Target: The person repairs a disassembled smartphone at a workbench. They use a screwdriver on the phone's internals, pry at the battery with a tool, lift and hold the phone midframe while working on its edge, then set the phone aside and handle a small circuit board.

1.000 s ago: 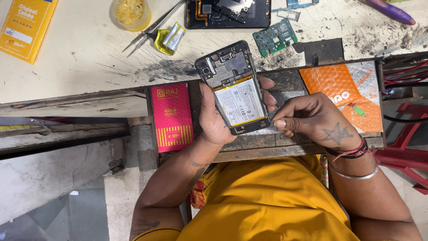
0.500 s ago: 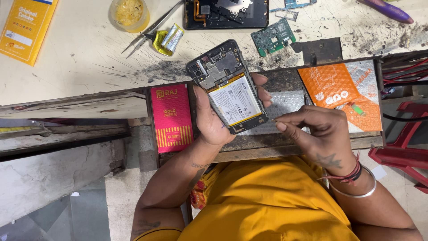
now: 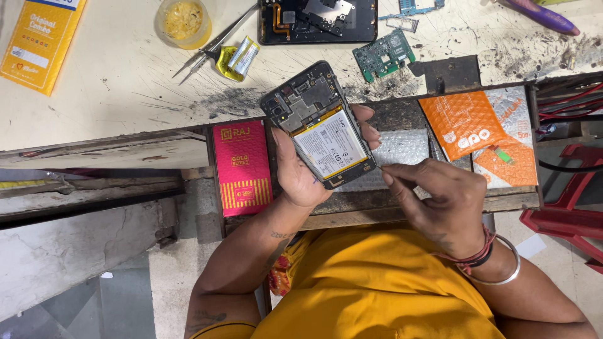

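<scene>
My left hand [image 3: 301,179] grips the opened phone [image 3: 320,125] over the worktop's near edge [image 3: 94,135]; my right hand [image 3: 440,198] pinches at its lower corner.

The scene is evenly and brightly lit by soft overhead light, with no harsh glare. The scuffed cream-coloured workbench top [image 3: 113,94] looks slightly washed out. Shadows are short and faint; the open wooden drawer [image 3: 402,207] sits a little darker. Focus is sharp at the centre, with mild wide-angle stretching and softness toward the corners.
</scene>
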The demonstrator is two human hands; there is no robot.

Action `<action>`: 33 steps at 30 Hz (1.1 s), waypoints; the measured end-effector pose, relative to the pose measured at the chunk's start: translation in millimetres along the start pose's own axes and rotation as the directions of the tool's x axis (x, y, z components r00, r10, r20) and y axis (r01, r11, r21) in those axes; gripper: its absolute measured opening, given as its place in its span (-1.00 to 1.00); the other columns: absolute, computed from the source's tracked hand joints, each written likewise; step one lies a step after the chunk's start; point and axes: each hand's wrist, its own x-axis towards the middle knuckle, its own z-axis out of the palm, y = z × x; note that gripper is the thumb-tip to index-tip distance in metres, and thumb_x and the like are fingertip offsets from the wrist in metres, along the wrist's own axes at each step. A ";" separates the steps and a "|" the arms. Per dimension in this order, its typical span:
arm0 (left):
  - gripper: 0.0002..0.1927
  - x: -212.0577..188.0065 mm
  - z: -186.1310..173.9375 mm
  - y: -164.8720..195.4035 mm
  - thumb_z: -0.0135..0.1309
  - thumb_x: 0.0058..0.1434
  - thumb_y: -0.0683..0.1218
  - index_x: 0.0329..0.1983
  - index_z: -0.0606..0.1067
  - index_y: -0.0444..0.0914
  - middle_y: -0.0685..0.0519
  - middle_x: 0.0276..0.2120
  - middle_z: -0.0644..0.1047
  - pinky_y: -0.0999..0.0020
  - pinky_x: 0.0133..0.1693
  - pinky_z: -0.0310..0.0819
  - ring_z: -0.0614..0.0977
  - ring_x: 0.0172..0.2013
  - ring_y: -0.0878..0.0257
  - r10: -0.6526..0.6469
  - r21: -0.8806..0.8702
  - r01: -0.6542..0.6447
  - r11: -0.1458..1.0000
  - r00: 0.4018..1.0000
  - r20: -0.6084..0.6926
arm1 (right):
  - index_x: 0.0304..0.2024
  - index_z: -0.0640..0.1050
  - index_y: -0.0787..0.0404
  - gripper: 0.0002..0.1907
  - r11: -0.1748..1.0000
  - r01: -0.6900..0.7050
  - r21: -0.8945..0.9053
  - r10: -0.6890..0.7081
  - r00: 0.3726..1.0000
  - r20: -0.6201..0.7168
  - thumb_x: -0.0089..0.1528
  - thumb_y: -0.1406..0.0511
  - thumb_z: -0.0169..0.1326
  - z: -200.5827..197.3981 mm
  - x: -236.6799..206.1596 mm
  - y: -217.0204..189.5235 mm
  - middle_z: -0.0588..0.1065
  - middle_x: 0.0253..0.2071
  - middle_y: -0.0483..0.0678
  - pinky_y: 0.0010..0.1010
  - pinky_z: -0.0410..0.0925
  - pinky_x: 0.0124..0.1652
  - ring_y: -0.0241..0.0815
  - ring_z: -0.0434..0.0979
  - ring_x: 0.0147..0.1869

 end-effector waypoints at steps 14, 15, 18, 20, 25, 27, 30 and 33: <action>-0.03 -0.5 5.2 -8.1 -0.26 0.41 0.53 0.47 0.22 -0.35 -0.28 0.24 0.45 0.08 0.18 0.53 0.61 0.13 -0.01 0.113 0.145 -0.106 0.984 0.993 -0.045 | -0.15 0.68 0.15 -0.80 0.914 0.170 -0.369 -0.202 0.978 -0.049 0.16 0.41 0.32 16.4 -4.8 -4.8 0.36 -0.55 -0.10 -0.24 0.26 -0.48 -0.11 0.40 -0.52; -0.03 -0.6 4.8 -7.8 -0.25 0.40 0.53 0.47 0.21 -0.35 -0.28 0.24 0.44 0.07 0.20 0.52 0.60 0.14 -0.01 0.105 0.145 -0.098 0.985 0.993 -0.044 | -0.15 0.68 0.16 -0.80 0.908 0.181 -0.377 -0.211 0.977 -0.040 0.16 0.41 0.31 16.6 -4.8 -4.5 0.36 -0.55 -0.09 -0.24 0.26 -0.48 -0.11 0.41 -0.52; -0.02 0.2 4.2 -8.0 -0.22 0.38 0.53 0.48 0.19 -0.35 -0.27 0.26 0.42 0.04 0.26 0.48 0.58 0.16 -0.01 0.089 0.141 -0.081 0.987 0.995 -0.045 | -0.14 0.67 0.17 -0.81 0.891 0.209 -0.403 -0.235 0.972 -0.017 0.18 0.41 0.29 17.4 -4.0 -4.0 0.36 -0.53 -0.09 -0.25 0.28 -0.46 -0.12 0.43 -0.49; -0.01 0.9 3.7 -7.9 -0.20 0.37 0.53 0.48 0.19 -0.36 -0.27 0.27 0.42 0.03 0.27 0.47 0.58 0.18 -0.01 0.082 0.143 -0.074 0.987 0.996 -0.048 | -0.14 0.66 0.18 -0.82 0.879 0.220 -0.423 -0.246 0.969 -0.007 0.19 0.41 0.28 18.5 -3.2 -4.4 0.37 -0.51 -0.09 -0.25 0.30 -0.44 -0.12 0.46 -0.46; -0.02 2.0 2.2 -8.6 -0.19 0.39 0.53 0.47 0.21 -0.37 -0.28 0.26 0.42 0.03 0.26 0.47 0.58 0.17 -0.02 0.094 0.167 -0.084 0.982 0.994 -0.051 | -0.13 0.65 0.20 -0.81 0.898 0.218 -0.383 -0.228 0.973 0.019 0.19 0.41 0.26 18.4 0.1 -6.3 0.40 -0.49 -0.07 -0.24 0.33 -0.42 -0.09 0.48 -0.44; -0.02 2.0 1.2 -8.3 -0.19 0.39 0.52 0.47 0.21 -0.37 -0.27 0.26 0.42 0.03 0.26 0.47 0.58 0.17 -0.03 0.091 0.172 -0.082 0.982 0.995 -0.048 | -0.16 0.66 0.19 -0.83 0.925 0.192 -0.329 -0.198 0.980 0.017 0.17 0.40 0.27 16.8 3.1 -6.1 0.44 -0.49 -0.05 -0.23 0.33 -0.42 -0.06 0.49 -0.44; -0.03 2.1 -0.2 -7.5 -0.22 0.41 0.52 0.47 0.21 -0.37 -0.27 0.26 0.43 0.05 0.25 0.48 0.58 0.16 -0.03 0.082 0.155 -0.075 0.985 0.996 -0.041 | -0.22 0.69 0.19 -0.86 0.976 0.100 -0.193 -0.091 0.994 0.053 0.15 0.39 0.29 10.7 9.5 -1.7 0.52 -0.48 -0.02 -0.28 0.36 -0.46 -0.08 0.53 -0.48; -0.03 3.9 -1.9 -5.9 -0.29 0.44 0.52 0.47 0.22 -0.37 -0.28 0.26 0.43 0.07 0.22 0.50 0.59 0.16 -0.02 0.065 0.118 -0.062 0.991 0.998 -0.021 | -0.26 0.69 0.22 -0.91 1.000 -0.003 0.021 0.000 0.990 0.142 0.17 0.40 0.29 1.8 17.5 9.4 0.61 -0.39 -0.02 -0.41 0.40 -0.44 -0.20 0.59 -0.45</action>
